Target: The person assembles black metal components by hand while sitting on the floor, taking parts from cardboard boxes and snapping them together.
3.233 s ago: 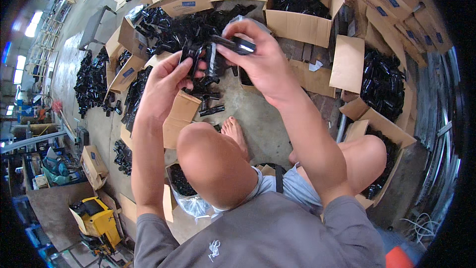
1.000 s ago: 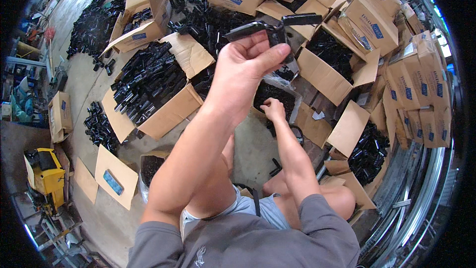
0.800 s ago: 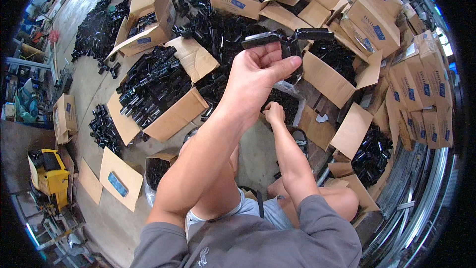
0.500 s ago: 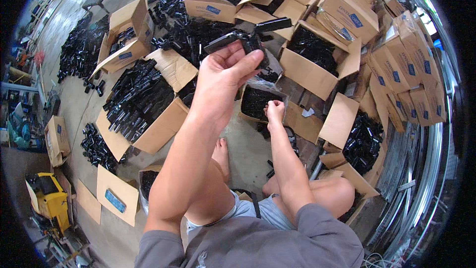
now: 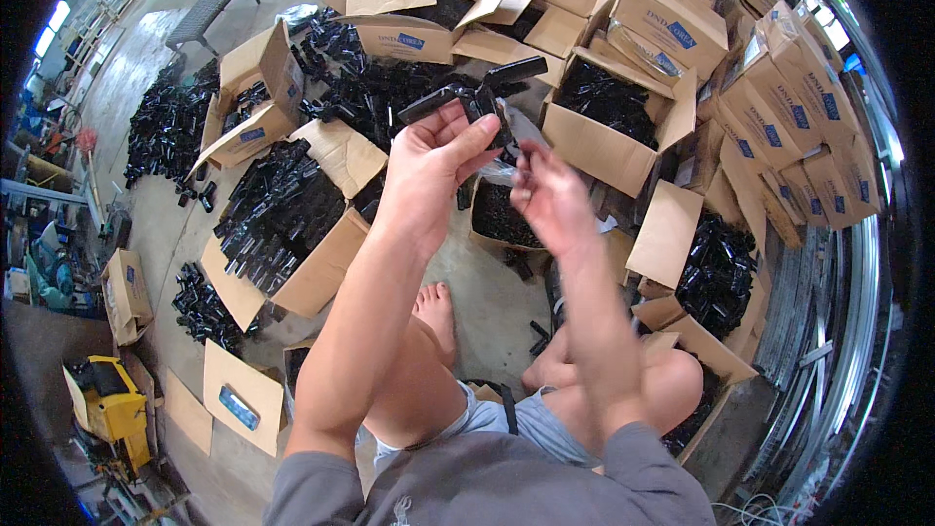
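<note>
Beyond the small open box [image 5: 492,240], the left hand [image 5: 429,151] pinches a black part [image 5: 485,105] between thumb and curled fingers. The right hand [image 5: 553,193], loosely curled at the box's right, is too blurred to show any hold. This seems two-handed handling, next calling for a steady left pinch.

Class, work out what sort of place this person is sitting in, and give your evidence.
Probably a workshop or small factory: heaps of loose black parts lie on the floor, open cardboard boxes stand around, and long metal bars lie at right.
</note>
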Demonstrator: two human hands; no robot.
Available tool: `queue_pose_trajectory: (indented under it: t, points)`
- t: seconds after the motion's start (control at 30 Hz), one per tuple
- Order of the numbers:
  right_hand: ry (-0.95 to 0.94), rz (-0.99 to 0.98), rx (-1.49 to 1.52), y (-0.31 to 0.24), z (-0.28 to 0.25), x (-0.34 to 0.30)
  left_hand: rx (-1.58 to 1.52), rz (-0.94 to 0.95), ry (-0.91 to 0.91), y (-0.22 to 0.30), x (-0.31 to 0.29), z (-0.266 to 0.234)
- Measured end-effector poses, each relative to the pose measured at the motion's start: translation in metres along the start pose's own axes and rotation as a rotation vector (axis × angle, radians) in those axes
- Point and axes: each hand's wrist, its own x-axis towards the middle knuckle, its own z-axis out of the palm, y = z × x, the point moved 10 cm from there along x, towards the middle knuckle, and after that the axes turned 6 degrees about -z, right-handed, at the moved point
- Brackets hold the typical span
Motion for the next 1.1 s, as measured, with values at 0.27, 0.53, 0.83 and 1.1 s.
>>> queue_pose_trajectory:
  t: [0.27, 0.53, 0.83, 1.1]
  points:
    - [-0.14, -0.398, -0.867, -0.144, 0.14, -0.034, -0.047, 0.034, -0.025, 0.011, -0.014, 0.015]
    - [0.102, -0.88, -0.707, -0.16, 0.104, -0.08, -0.084, -0.025, -0.204, -0.025, -0.026, 0.067]
    - [0.15, -0.907, -0.641, -0.155, 0.089, -0.076, -0.131, 0.059, -0.157, -0.022, -0.025, 0.069]
    - [0.065, -0.75, -0.78, -0.154, 0.084, -0.074, 0.044, 0.069, -0.097, -0.022, -0.024, 0.067]
